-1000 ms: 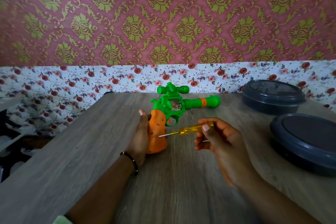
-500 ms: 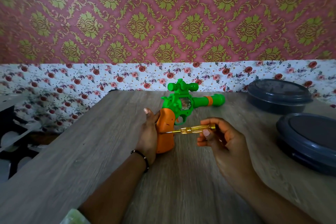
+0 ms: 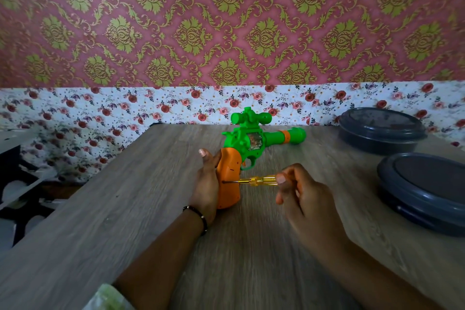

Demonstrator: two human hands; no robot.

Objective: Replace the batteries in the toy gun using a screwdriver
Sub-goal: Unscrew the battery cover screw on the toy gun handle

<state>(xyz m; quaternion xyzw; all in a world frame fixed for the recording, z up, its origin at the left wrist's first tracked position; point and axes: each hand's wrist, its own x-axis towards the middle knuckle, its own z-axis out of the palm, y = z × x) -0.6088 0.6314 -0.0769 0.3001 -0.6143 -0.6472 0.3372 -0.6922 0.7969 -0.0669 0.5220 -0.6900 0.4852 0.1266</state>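
Mid-frame, my left hand [image 3: 206, 185] grips the toy gun [image 3: 247, 145] upright; my right hand [image 3: 300, 194] pinches the screwdriver [image 3: 256, 181], tip at the orange grip [image 3: 227, 181]. I'd press straight while turning.

- Wood-grain tabletop [image 3: 125, 221], grey-brown, seen running back to the wall.
- 2 dark grey round lidded containers at right: far one [image 3: 381, 129] near the wall, near one [image 3: 425, 190] closer to the front edge, partly cut off by the frame. Set close together, apart from each other.
- Wall w/ pink-and-gold damask paper [image 3: 226, 20] on top, white rose-print band [image 3: 100, 108] below.
- Dark & white objs at far left [image 3: 15, 184], too blurred to be told.
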